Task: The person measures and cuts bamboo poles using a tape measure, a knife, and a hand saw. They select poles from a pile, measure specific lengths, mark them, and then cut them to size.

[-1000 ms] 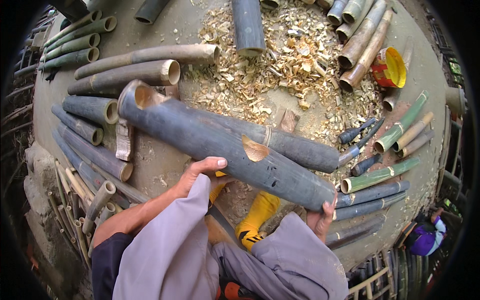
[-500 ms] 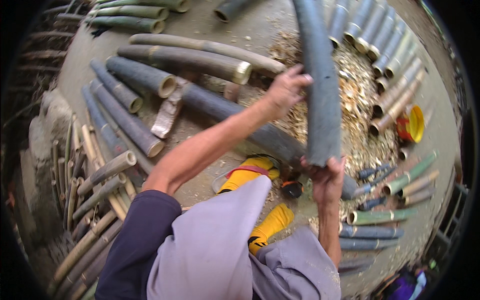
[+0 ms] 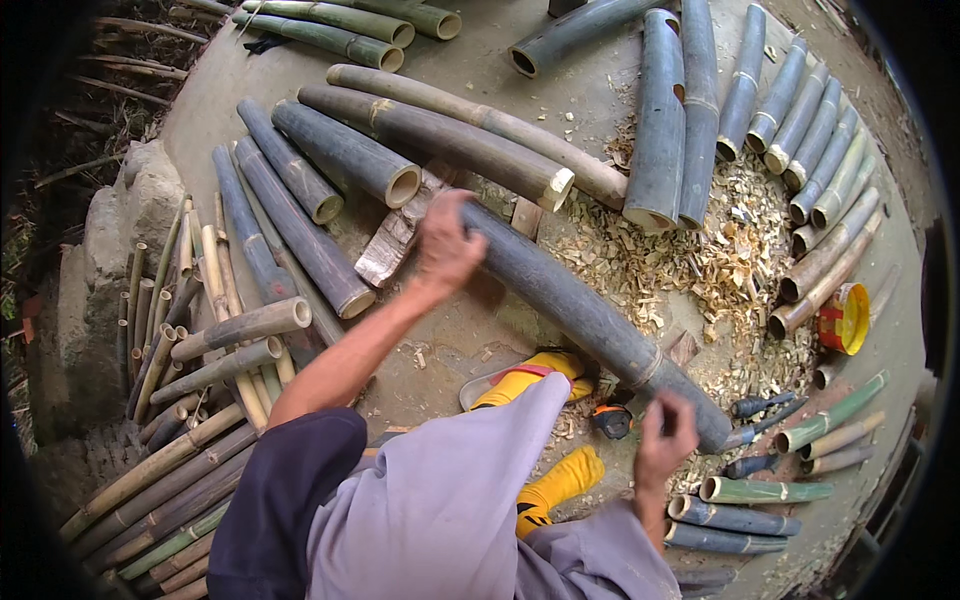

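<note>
A long dark bamboo pole (image 3: 570, 295) lies slantwise in front of me, from upper left to lower right. My left hand (image 3: 447, 245), a little blurred, has its fingers closed over the pole's upper left end. Close beside its lower right end is my right hand (image 3: 665, 437), loosely curled, thumb and fingers apart, with nothing visible in it. Two thick dark bamboo lengths lie side by side beyond the wood chips; the left one (image 3: 655, 125) has a hole cut in its side. An orange and black tape measure (image 3: 611, 421) sits on the ground between my feet and the pole.
Wood chips (image 3: 740, 245) cover the ground at centre right. Rows of cut bamboo (image 3: 305, 225) lie left and right. A wooden block (image 3: 400, 240) sits under the left pieces. At right stand a red and yellow tin (image 3: 843, 318) and dark-handled tools (image 3: 760, 405). My feet wear yellow socks (image 3: 560, 480).
The thick bamboo length I held with both hands now lies on the ground beyond the chips. My left hand has come back to the pole's upper end; my right hand is empty.
</note>
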The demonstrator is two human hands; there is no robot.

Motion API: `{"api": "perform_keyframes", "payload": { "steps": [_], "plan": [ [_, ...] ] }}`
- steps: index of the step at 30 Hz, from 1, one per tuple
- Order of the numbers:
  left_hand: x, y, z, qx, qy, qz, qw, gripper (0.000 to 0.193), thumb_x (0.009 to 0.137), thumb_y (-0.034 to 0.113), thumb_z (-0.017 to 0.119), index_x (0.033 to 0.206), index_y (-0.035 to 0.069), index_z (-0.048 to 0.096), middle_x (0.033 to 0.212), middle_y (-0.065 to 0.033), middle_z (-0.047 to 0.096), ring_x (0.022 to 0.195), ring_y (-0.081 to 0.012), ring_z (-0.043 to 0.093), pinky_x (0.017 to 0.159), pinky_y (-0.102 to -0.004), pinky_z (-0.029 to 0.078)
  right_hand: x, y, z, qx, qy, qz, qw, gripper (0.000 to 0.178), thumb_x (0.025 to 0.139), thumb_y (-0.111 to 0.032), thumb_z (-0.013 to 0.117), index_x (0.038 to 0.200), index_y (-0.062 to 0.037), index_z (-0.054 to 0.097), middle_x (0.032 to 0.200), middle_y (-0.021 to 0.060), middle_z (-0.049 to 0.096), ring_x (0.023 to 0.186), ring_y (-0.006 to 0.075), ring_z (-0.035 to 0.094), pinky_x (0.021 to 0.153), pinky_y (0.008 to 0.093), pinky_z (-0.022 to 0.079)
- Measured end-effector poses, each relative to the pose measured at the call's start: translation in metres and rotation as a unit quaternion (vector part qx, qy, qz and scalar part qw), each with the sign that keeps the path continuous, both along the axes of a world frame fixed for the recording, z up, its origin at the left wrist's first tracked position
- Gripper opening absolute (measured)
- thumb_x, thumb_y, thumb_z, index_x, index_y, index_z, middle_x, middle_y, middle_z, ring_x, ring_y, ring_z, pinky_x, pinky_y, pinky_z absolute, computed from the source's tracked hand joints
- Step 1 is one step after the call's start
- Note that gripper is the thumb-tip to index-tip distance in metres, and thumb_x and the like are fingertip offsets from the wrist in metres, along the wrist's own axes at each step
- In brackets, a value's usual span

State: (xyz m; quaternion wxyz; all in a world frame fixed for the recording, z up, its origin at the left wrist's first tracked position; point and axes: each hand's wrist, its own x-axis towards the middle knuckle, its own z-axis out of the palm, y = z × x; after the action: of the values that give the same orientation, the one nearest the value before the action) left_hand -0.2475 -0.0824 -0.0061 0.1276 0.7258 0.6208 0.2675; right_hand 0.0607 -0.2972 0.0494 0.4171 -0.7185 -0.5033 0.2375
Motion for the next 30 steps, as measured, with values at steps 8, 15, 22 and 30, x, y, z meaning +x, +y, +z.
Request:
{"api": "perform_keyframes", "payload": {
  "steps": [8, 15, 22, 30],
  "plan": [
    [-0.083, -0.024, -0.049, -0.024, 0.186, 0.064, 0.98, 0.085, 0.061, 0.01, 0.075, 0.136, 0.01, 0.035, 0.134, -0.015, 0.032, 0.112, -0.0392, 0.039, 0.094, -0.0551, 0.034, -0.038, -0.104, -0.046, -0.256, -0.18, 0.05, 0.949, 0.065, 0.072, -0.006, 0.07, 0.132, -0.0084, 0.045, 0.128, 0.0306, 0.042, 0.119, 0.0442, 0.041, 0.098, 0.0492, 0.036],
    [-0.088, -0.029, 0.005, -0.21, 0.17, 0.084, 0.959, 0.094, 0.055, 0.022, 0.079, 0.138, 0.015, 0.037, 0.124, -0.0194, 0.035, 0.103, -0.0405, 0.044, 0.087, -0.0522, 0.044, -0.04, -0.082, -0.086, -0.234, -0.169, -0.031, 0.957, 0.068, 0.072, -0.01, 0.071, 0.133, -0.0125, 0.042, 0.123, 0.0301, 0.044, 0.108, 0.045, 0.046, 0.094, 0.0509, 0.039],
    [-0.146, -0.057, 0.116, -0.413, 0.227, -0.084, 0.878, 0.09, 0.057, 0.032, 0.079, 0.135, 0.008, 0.041, 0.115, -0.0207, 0.047, 0.106, -0.0382, 0.048, 0.095, -0.0446, 0.042, -0.031, -0.072, -0.092, -0.276, -0.089, -0.018, 0.957, 0.061, 0.062, -0.013, 0.072, 0.118, -0.0054, 0.049, 0.098, 0.0262, 0.054, 0.092, 0.0457, 0.054, 0.084, 0.0487, 0.045],
    [-0.172, -0.099, 0.111, -0.457, 0.227, -0.29, 0.809, 0.066, 0.071, 0.036, 0.078, 0.123, 0.003, 0.055, 0.113, -0.0196, 0.061, 0.105, -0.0333, 0.059, 0.09, -0.0419, 0.048, -0.042, -0.073, -0.04, -0.277, 0.398, -0.086, 0.87, 0.061, 0.069, -0.009, 0.075, 0.116, -0.0056, 0.036, 0.089, 0.0118, 0.058, 0.059, 0.0154, 0.058, 0.045, 0.027, 0.049]
  ]
}}
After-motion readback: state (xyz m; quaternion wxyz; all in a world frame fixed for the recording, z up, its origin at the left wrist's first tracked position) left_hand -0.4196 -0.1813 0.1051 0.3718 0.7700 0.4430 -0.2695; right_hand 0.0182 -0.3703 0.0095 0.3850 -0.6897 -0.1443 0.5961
